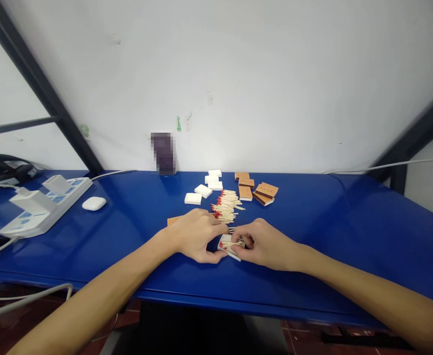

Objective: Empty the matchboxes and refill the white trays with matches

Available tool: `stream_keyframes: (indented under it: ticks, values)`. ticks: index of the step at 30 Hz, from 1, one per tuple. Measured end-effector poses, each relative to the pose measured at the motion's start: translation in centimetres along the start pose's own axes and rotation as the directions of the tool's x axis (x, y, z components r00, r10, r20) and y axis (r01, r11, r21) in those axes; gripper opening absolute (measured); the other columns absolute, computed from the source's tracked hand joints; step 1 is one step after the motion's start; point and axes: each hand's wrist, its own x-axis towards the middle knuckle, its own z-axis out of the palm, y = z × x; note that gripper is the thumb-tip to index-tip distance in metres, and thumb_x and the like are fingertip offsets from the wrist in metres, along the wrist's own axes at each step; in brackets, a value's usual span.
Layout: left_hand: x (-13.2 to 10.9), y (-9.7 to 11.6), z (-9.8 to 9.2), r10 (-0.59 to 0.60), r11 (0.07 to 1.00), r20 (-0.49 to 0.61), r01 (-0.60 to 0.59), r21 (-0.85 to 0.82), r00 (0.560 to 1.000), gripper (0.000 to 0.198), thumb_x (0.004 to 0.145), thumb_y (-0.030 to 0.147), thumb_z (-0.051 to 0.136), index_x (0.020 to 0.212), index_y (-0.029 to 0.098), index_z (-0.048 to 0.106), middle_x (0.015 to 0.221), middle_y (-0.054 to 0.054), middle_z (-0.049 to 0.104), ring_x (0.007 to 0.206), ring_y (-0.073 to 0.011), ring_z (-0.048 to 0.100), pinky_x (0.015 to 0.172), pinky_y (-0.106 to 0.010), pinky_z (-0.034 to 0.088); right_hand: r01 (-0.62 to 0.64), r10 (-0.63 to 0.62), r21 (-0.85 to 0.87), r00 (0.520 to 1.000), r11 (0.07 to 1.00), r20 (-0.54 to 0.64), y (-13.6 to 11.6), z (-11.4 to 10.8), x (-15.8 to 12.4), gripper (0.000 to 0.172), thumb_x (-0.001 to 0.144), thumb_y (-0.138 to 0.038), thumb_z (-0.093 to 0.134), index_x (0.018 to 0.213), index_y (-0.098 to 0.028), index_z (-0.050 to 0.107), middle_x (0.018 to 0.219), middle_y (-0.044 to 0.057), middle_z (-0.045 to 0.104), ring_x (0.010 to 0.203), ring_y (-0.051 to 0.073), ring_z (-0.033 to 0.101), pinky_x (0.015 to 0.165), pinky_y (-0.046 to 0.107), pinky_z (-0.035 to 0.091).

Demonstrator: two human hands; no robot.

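Note:
Near the table's front, my left hand [200, 236] grips the left end of a small white tray [234, 255], thumb in front and fingers behind. A few red-tipped matches lie in the tray. Over its right side, my right hand [258, 244] pinches matches [231, 244] between thumb and fingers. Just behind both hands is a pile of red-headed matches [225, 206]. Several white trays [193, 198] lie behind and left of the pile. Several orange-brown matchbox sleeves [245, 192] lie behind and right of it. Another orange-brown box [174, 220] is partly hidden by my left hand.
On the left of the blue table [312, 212] are a white power strip [46, 212] with plugs and cables, and a white earbud case [94, 203]. A blurred dark rectangular object [163, 154] leans on the wall. Dark metal posts stand at both sides.

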Motion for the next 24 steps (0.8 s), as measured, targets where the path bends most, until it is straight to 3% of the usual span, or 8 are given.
stream_keyframes:
  ticks: [8,14,24]
  values:
    - [0.0,-0.1,0.5,-0.003,1.0,-0.002,0.003,0.0,1.0,0.041,0.08,0.059,0.059,0.073,0.019,0.055,0.062,0.0,0.059,0.054,-0.0157,0.055,0.058,-0.029,0.04,0.05,-0.05,-0.017,0.999,0.999,0.003,0.3,0.1,-0.1,0.014,0.084,-0.023,0.059,0.074,-0.018,0.067,0.046,-0.008,0.041,0.044,0.008,0.037,0.05,0.023,0.028]
    - [0.1,0.0,0.6,0.015,1.0,-0.018,-0.014,0.018,1.0,0.045,0.08,0.063,0.058,0.072,0.019,0.055,0.059,0.0,0.058,0.052,-0.0152,0.053,0.054,-0.029,0.036,0.115,-0.113,-0.029,0.99,0.993,0.084,0.5,-0.6,-0.1,0.018,0.09,-0.024,0.055,0.075,-0.019,0.064,0.048,-0.009,0.038,0.044,0.007,0.033,0.05,0.023,0.026]
    - [0.2,0.1,0.8,0.063,0.998,-0.108,-0.06,0.031,0.992,0.046,0.081,0.063,0.057,0.073,0.018,0.057,0.059,0.0,0.057,0.052,-0.0146,0.053,0.052,-0.029,0.034,0.18,-0.148,-0.252,0.979,0.951,0.143,0.5,-1.6,-0.6,0.02,0.093,-0.03,0.054,0.078,-0.02,0.061,0.061,-0.003,0.054,0.056,0.012,0.044,0.056,0.027,0.025]
